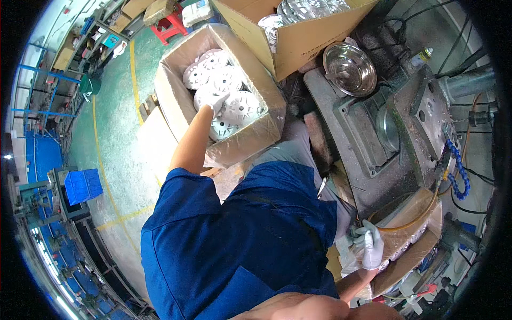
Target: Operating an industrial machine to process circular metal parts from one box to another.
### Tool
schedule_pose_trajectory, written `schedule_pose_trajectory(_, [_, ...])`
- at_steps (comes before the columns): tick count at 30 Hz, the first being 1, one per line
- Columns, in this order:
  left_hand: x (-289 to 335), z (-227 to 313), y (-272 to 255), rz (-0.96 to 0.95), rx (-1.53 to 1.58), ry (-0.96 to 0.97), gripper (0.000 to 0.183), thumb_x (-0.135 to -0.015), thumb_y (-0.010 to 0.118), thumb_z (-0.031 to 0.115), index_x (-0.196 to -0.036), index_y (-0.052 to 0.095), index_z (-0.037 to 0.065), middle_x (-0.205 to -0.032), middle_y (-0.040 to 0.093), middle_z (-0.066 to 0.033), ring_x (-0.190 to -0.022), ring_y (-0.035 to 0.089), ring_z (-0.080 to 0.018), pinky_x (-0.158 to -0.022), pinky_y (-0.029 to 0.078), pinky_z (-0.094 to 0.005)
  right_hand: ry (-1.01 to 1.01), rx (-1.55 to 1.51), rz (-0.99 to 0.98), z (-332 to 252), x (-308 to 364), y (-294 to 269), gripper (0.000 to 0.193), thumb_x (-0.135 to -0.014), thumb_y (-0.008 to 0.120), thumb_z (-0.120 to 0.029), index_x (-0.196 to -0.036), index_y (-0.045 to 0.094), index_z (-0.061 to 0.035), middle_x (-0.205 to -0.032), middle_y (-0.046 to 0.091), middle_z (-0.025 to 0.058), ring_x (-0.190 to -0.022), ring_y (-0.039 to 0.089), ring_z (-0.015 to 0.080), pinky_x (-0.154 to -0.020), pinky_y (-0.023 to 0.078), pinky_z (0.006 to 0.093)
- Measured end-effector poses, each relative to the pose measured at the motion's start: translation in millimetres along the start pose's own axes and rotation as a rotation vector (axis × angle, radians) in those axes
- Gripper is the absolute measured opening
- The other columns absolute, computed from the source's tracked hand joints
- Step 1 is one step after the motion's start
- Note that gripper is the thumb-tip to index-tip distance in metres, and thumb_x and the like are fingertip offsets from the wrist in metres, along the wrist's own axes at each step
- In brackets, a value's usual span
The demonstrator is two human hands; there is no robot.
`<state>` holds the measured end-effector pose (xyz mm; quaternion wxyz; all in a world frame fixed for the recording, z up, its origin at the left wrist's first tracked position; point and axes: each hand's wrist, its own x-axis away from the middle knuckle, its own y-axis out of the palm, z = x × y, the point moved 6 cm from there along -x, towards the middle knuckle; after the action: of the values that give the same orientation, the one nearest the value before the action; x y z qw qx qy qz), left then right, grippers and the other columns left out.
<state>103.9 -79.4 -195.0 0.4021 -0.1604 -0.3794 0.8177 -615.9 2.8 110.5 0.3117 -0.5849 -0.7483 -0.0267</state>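
Observation:
Inside the plastic-lined cardboard box (169,88) lie several round, silvery-white metal discs (225,79) with cut-outs and a centre hole. My left hand (216,101), in a white glove, reaches in among them. Its fingers seem to bend over a disc's rim, though white glove and pale metal blend together. My right hand (372,248), also gloved, is at the lower right with its fingers curled in. An orange-yellow hose (413,225) runs up close to those fingers. Whatever they may grip is hidden.
A bigger open carton (298,45) of discs stands beyond. On the grey machine table (349,154) sits a shiny metal bowl (349,69), with a machine head (424,114) at right. Another lined box (402,261) is beside my right hand. A blue crate (83,186) stands left.

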Motion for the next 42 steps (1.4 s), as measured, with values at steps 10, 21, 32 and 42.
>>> schedule_pose_trajectory(10, [47.6,106.0,-34.1,-0.559,-0.065,-0.105,0.071,-0.069,0.073,0.051,-0.118,0.059,0.001,-0.122,0.056,-0.0183,-0.123,0.043,-0.0268,-0.106,0.03,-0.0347,-0.011,-0.023,0.023,9.7,-16.1,4.6,0.046,-0.094,0.053,-0.032,-0.123,0.052,0.0039,-0.089,0.062,0.0063,-0.068,0.053,0.0084,-0.065,0.044,0.0214])
schedule_pose_trajectory(21, [90.1,296.3,-185.4,-0.51,0.703,0.106,0.035,-0.081,0.07,0.018,-0.109,0.063,-0.003,-0.098,0.067,-0.0077,-0.087,0.061,-0.0141,-0.077,0.049,-0.0263,0.028,-0.238,-0.115,21.0,-28.5,32.1,0.036,-0.096,0.048,-0.021,-0.12,0.052,0.0055,-0.086,0.064,0.0087,-0.068,0.059,0.0119,-0.063,0.047,0.0233])
schedule_pose_trajectory(32, [292.6,544.8,-47.5,-0.282,-0.277,1.739,0.02,-0.071,0.068,0.03,-0.082,0.062,0.013,-0.065,0.049,-0.0035,-0.055,0.054,-0.0203,-0.047,0.043,-0.0337,-0.279,-1.099,-0.172,-84.8,-81.5,84.1,0.04,-0.096,0.049,-0.027,-0.124,0.046,0.0011,-0.103,0.062,0.012,-0.086,0.063,0.0193,-0.072,0.053,0.0297])
schedule_pose_trajectory(42, [291.8,558.5,-40.2,-0.188,0.074,1.366,0.08,-0.057,0.082,0.044,-0.122,0.054,0.007,-0.1,0.055,-0.0156,-0.095,0.053,-0.0312,-0.081,0.043,-0.0416,-0.39,-1.316,0.181,-45.5,-73.7,34.9,0.042,-0.086,0.054,0.004,-0.127,0.046,0.0028,-0.117,0.058,0.0107,-0.107,0.057,0.0184,-0.094,0.046,0.0307])
